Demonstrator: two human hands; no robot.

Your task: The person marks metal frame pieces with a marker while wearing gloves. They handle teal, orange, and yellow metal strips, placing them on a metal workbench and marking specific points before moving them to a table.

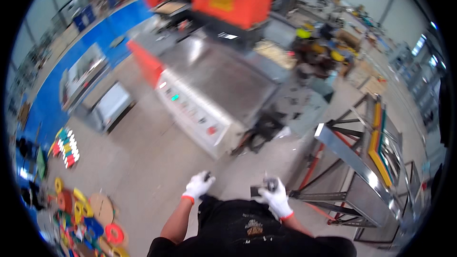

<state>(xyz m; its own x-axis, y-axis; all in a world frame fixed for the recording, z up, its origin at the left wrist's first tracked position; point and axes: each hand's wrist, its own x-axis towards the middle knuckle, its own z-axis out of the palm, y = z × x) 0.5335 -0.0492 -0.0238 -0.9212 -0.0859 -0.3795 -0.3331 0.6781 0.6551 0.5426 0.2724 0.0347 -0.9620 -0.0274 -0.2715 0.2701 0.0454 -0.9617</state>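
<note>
Both my hands wear white gloves with orange cuffs, held out in front of my black shirt. The fingers of my left hand (196, 186) are curled, with a small dark patch at their tips; whether that is an object is blurred. My right hand (280, 203) is closed around a dark object with a round grey end (271, 184); its kind is not clear. A short dark block (255, 191) shows beside that hand, and I cannot tell if it belongs to the held object.
Ahead stands a large machine with a metal bed (223, 78) and a button panel (190, 109). On the right, a metal frame rack (352, 162) comes near my right hand. Colourful rings and parts (90, 219) lie at the lower left. A low metal cart (112, 104) stands left of the machine.
</note>
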